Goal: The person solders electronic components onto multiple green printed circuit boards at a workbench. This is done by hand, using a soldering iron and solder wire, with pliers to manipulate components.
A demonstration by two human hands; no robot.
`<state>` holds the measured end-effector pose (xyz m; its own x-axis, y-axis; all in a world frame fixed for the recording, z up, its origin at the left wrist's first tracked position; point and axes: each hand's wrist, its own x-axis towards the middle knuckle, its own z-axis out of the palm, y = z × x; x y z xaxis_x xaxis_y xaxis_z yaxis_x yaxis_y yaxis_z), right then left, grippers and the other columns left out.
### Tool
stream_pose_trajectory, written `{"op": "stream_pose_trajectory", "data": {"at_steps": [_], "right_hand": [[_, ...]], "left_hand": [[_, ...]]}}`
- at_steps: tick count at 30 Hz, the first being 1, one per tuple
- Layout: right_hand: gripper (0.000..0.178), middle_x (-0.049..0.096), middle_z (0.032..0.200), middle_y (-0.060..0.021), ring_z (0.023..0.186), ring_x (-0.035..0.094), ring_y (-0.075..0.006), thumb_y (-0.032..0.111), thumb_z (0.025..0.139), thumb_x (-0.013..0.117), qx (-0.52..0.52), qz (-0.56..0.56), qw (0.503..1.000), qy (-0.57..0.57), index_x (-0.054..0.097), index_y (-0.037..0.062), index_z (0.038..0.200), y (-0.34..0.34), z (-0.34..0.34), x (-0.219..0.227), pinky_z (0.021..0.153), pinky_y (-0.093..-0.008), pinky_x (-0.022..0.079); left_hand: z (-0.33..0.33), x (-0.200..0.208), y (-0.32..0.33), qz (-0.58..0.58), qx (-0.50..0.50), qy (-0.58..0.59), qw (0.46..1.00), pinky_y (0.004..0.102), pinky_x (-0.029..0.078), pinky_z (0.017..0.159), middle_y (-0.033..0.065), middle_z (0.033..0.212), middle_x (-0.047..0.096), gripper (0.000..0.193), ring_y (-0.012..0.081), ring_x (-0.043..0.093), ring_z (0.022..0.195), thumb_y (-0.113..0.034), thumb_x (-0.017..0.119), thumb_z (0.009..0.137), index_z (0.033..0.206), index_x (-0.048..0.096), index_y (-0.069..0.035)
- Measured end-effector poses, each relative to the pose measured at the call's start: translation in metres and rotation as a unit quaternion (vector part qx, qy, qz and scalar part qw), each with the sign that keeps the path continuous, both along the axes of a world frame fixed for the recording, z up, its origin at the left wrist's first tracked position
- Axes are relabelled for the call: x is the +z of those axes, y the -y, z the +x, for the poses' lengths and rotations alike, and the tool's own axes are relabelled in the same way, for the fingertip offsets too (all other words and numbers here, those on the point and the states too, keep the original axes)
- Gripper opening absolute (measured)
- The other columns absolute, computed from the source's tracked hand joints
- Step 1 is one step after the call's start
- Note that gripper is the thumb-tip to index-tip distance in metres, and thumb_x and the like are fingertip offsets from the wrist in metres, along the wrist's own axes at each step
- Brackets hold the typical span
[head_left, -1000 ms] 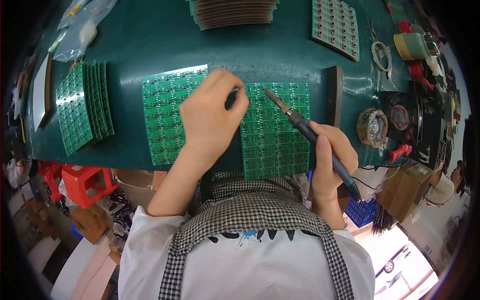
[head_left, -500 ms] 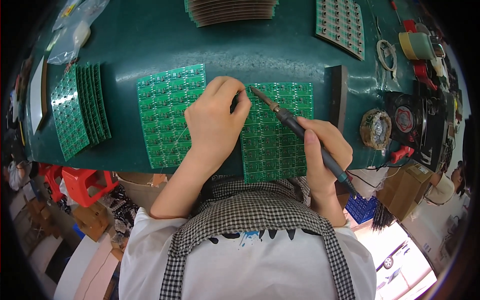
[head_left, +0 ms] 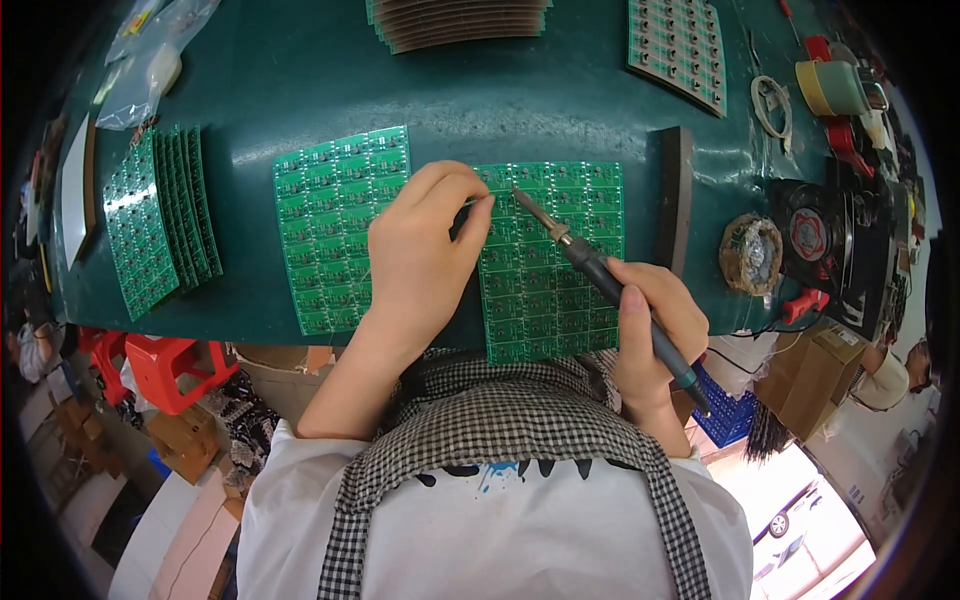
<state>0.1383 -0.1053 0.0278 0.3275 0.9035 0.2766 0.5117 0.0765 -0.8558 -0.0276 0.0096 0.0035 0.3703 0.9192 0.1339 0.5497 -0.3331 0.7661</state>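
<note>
My right hand (head_left: 655, 325) grips a soldering iron (head_left: 598, 268) with a dark handle, its metal tip slanting up and left onto the upper left part of a green circuit board panel (head_left: 555, 290). Close to that tip, my left hand (head_left: 425, 240) is closed in a pinch on a thin solder wire (head_left: 470, 203), of which only a short bit shows. The panel's upper left edge lies beneath my left fingertips. A second green panel (head_left: 335, 225) lies flat to the left, partly covered by my left hand and wrist.
Several green panels (head_left: 145, 230) lean in a row at the left. Another stack (head_left: 460, 25) stands at the far edge, beside a panel with dark round parts (head_left: 678, 50). A dark bar (head_left: 674, 200), a roundish holder with silvery filling (head_left: 750, 255) and a fan (head_left: 808, 235) are at the right.
The iron's tip has moved slightly right and down across the panel. My left fingertips have dropped a little, staying near it.
</note>
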Motion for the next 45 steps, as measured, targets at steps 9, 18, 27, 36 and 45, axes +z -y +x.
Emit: {"op": "stream_pose_trajectory", "data": {"at_steps": [9, 18, 27, 36, 45], "right_hand": [[0.014, 0.068, 0.084, -0.0163, 0.073, 0.066, -0.0252, 0.002, 0.081, 0.062, 0.011, -0.017, 1.000, -0.009, 0.067, -0.0050, 0.092, 0.003, -0.001, 0.001, 0.066, -0.0306, 0.052], [0.017, 0.068, 0.088, -0.0155, 0.077, 0.066, -0.0242, -0.004, 0.080, 0.062, 0.012, -0.014, 1.000, -0.009, 0.066, -0.0033, 0.097, -0.007, -0.002, -0.001, 0.068, -0.0298, 0.051], [0.017, 0.068, 0.087, -0.0154, 0.076, 0.066, -0.0234, -0.005, 0.079, 0.063, 0.020, -0.006, 1.000, -0.016, 0.067, -0.0039, 0.095, -0.005, 0.002, 0.001, 0.068, -0.0294, 0.051], [0.033, 0.062, 0.096, -0.0195, 0.073, 0.063, -0.0237, 0.021, 0.094, 0.050, -0.196, 0.074, 0.975, 0.075, 0.059, -0.0074, 0.107, 0.068, 0.036, -0.005, 0.067, -0.0301, 0.051], [0.042, 0.054, 0.115, -0.0218, 0.095, 0.058, -0.0352, 0.015, 0.083, 0.064, -0.287, -0.069, 0.887, 0.355, 0.055, -0.0054, 0.119, 0.122, 0.065, -0.052, 0.082, -0.0371, 0.048]], "left_hand": [[0.001, -0.009, 0.008, 0.023, -0.008, 0.034, 0.999, 0.0332, 0.051, 0.061, 0.0092, 0.091, 0.064, 0.013, 0.0263, 0.064, 0.074, 0.001, 0.064, 0.076, 0.086, 0.058, -0.002], [0.000, -0.010, 0.008, 0.033, -0.003, 0.025, 0.999, 0.0336, 0.051, 0.060, 0.0092, 0.092, 0.064, 0.012, 0.0267, 0.064, 0.073, 0.001, 0.064, 0.076, 0.087, 0.058, -0.002], [0.000, -0.009, 0.011, 0.021, 0.001, 0.028, 0.999, 0.0332, 0.051, 0.061, 0.0093, 0.093, 0.064, 0.012, 0.0264, 0.064, 0.074, 0.001, 0.063, 0.077, 0.087, 0.058, -0.002], [-0.001, -0.010, 0.012, 0.016, -0.002, 0.016, 1.000, 0.0319, 0.051, 0.065, 0.0113, 0.097, 0.066, 0.009, 0.0245, 0.065, 0.077, 0.001, 0.063, 0.078, 0.087, 0.060, -0.001], [-0.005, -0.008, 0.013, -0.014, 0.012, 0.039, 0.999, 0.0234, 0.037, 0.049, 0.0067, 0.100, 0.067, 0.011, 0.0095, 0.046, 0.055, 0.001, 0.066, 0.078, 0.088, 0.062, -0.002]]}}
